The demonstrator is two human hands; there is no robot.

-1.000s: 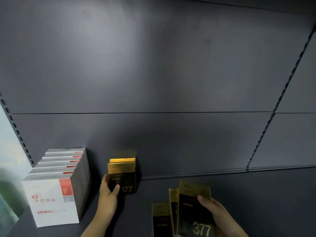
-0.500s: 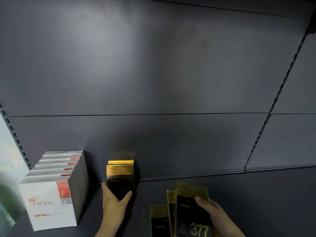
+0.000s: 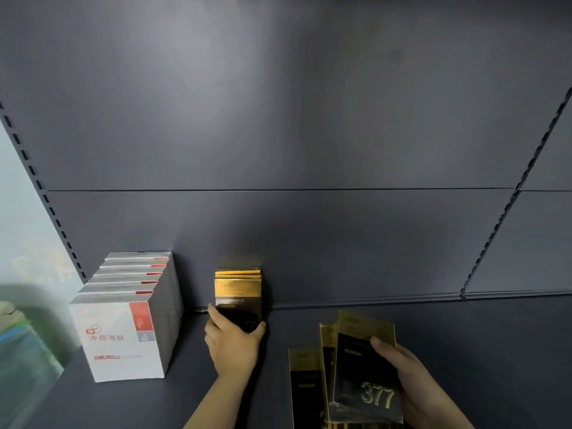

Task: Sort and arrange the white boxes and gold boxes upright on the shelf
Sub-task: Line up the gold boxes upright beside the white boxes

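Several white boxes (image 3: pixel 123 332) stand upright in a row at the left of the dark shelf (image 3: pixel 464 335). To their right a small row of gold boxes (image 3: pixel 237 294) stands upright against the back panel. My left hand (image 3: pixel 230 342) grips the lower front of that gold row, thumb on its left side, fingers on its right. At the lower right my right hand (image 3: pixel 411 385) holds a fan of three gold boxes (image 3: pixel 359 370) marked "377", tilted and upright, their bottoms cut off by the frame edge.
The grey back panel (image 3: pixel 309 150) rises behind the shelf, with slotted uprights at the left (image 3: pixel 43 196) and right (image 3: pixel 507 205). A blurred pale wall and greenish object (image 3: pixel 18 335) lie beyond the shelf's left end.
My left hand has slid from the left side of the gold row to wrap around its lower front. My right hand keeps the fanned gold boxes in about the same place.
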